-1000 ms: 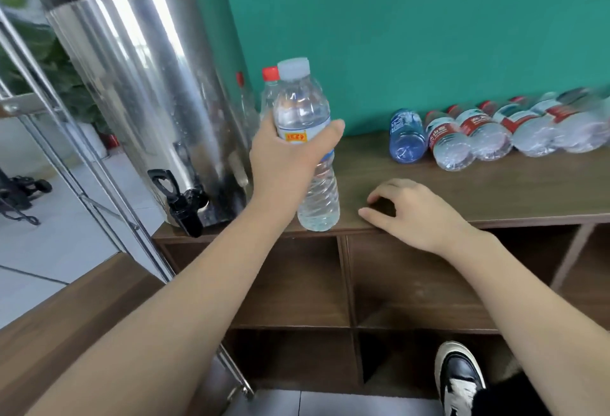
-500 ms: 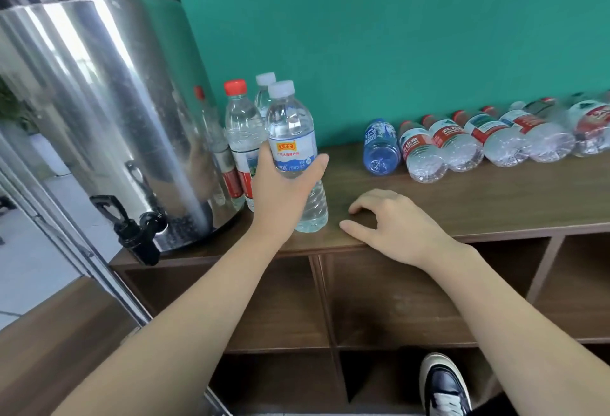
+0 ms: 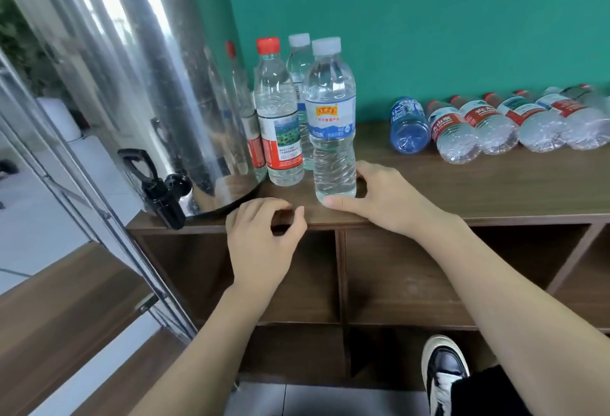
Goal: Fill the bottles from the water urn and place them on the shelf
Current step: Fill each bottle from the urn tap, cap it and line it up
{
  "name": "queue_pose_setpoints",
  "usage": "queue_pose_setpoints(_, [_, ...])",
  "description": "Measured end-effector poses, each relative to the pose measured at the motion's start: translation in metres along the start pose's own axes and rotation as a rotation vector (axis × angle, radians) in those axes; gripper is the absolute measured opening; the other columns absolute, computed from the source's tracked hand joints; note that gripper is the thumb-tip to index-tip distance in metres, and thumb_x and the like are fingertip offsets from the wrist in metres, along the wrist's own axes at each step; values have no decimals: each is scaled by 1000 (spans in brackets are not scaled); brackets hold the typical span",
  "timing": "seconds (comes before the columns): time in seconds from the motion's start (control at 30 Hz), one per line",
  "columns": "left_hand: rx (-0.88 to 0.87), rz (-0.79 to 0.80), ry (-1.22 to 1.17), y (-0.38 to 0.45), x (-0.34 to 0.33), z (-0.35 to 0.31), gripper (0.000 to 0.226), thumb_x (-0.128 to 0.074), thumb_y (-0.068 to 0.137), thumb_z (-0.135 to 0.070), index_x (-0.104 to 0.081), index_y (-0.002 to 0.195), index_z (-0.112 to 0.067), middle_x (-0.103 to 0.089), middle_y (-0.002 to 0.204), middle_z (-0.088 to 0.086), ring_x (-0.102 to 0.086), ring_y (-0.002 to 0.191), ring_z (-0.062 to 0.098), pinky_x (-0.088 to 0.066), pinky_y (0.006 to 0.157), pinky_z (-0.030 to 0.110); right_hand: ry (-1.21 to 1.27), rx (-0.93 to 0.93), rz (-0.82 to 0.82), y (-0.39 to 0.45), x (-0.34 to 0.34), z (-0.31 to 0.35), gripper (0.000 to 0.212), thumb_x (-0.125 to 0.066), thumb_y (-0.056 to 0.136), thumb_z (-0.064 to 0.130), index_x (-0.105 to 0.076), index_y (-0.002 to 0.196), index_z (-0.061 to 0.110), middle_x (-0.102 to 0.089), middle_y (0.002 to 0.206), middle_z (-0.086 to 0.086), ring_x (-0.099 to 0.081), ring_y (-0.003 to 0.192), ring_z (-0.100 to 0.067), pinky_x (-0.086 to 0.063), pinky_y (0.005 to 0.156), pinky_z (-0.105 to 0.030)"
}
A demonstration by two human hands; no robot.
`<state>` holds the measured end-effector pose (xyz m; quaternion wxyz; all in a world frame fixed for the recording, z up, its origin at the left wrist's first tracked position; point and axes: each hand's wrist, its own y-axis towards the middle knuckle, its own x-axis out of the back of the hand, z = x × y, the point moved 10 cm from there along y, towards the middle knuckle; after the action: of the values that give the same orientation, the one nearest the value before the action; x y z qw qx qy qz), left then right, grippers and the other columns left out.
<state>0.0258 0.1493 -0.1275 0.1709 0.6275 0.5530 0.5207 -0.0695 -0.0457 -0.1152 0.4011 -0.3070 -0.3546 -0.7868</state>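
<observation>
Released by the left hand (image 3: 260, 244), now loosely curled, the water-filled bottle (image 3: 332, 125) stands upright.

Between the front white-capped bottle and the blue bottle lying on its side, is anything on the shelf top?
In the head view, only bare wood of the shelf top separates the white-capped bottle from the blue bottle; the right hand sits nearer the front edge.

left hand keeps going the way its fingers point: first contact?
Probably the red-capped bottle, standing just beyond the left hand on the shelf top. The urn's base lies close left of that line; depth unclear.
</observation>
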Motion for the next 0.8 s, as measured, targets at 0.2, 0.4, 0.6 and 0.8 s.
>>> queue_pose_setpoints(0.2, [26,-29,59,3,-7,-6,27,-62,90,-46,-78,86,-25,-76,91,-11,-67,94,12,-37,94,37,-26,0,63,19,-9,-1,71,-56,77,79,-62,133,35,-62,125,1,-53,114,-10,-43,98,-31])
queue_pose_setpoints(0.4, [1,-8,67,2,-9,-4,27,-60,91,-45,-78,88,-25,-75,92,-11,-66,94,13,-36,92,36,-147,-42,61,41,-12,-7,92,-34,73,96,-63,134,32,-61,116,-4,-54,109,-22,-45,96,-40])
queue_pose_setpoints(0.6, [-4,22,49,0,-9,-3,28,-58,93,-44,-77,91,-23,-76,96,-10,-68,97,14,-37,93,36,-286,-98,84,50,-17,-14,105,-19,69,98,-55,142,31,-57,137,-6,-48,126,-28,-40,105,-52])
queue_pose_setpoints(0.8, [14,37,48,0,-9,-3,29,-57,94,-44,-78,92,-24,-76,97,-9,-67,98,14,-37,95,36,-397,-143,87,54,-19,-15,75,-38,95,73,-44,152,24,-43,152,-7,-37,139,-31,-32,110,-50])
